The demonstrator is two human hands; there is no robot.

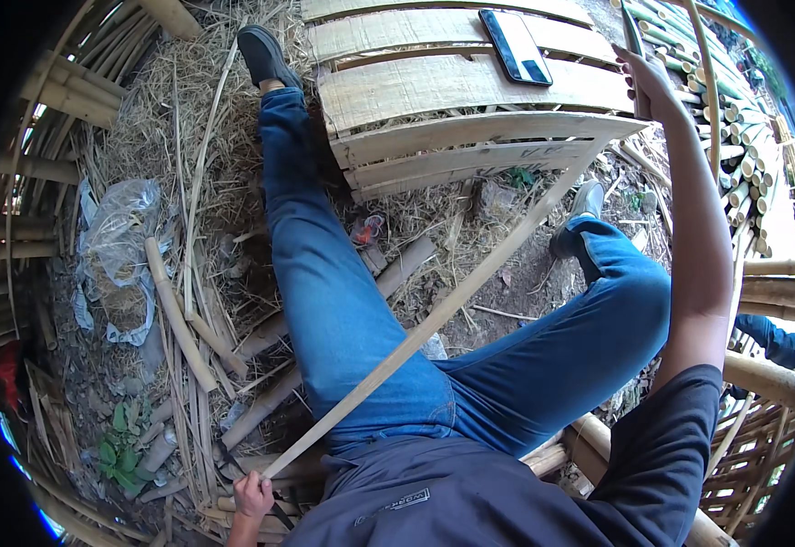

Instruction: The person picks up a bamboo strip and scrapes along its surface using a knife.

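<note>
A long, pale bamboo strip (pixel 434 317) runs slantwise over my thighs. Its near end is in my left hand (pixel 253 495), the fingers closed round it at the lower left, beside my hip. The far end reaches the right corner of a wooden slatted crate (pixel 397 87). There my right hand (pixel 650 84), arm stretched out, is closed on a knife (pixel 632 35) with a long, dark blade. Part of the knife is hidden by the hand, and whether its edge touches the strip is not clear. A phone (pixel 516 47) lies on the crate top.
Cut bamboo poles (pixel 739 155) are stacked at the right. Bamboo offcuts (pixel 179 314) and a crumpled clear plastic bag (pixel 124 237) litter the straw-covered ground at left. Bamboo framing (pixel 771 378) stands close by my right side, with part of another person's blue-clad leg (pixel 771 339) beyond.
</note>
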